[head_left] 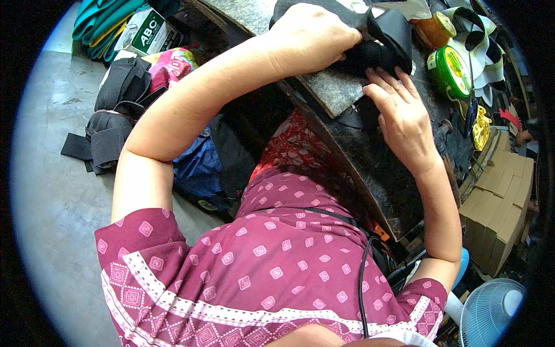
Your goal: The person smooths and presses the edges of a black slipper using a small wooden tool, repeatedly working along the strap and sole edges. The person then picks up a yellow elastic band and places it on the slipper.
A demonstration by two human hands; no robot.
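At the top of the view, a black piece of cloth or leather (390, 36) lies folded over a grey stone slab (335, 92), one flap standing up in a curve. My left hand (315, 37) reaches across from the left and is closed on its near edge, with the thumb and fingertips pinched together. Below it, my right hand (402, 113) rests with fingers stretched out and apart. Its fingertips touch the lower edge of the black piece. The far side of that piece is cut off by the frame.
A green tub (450, 70) and an orange-brown jar (433, 30) stand right of the work, beside curled pale strips (483, 43). Stacked cardboard (497, 202) and a blue fan (491, 312) are at the right. Black cloth bundles (115, 115) lie on the left.
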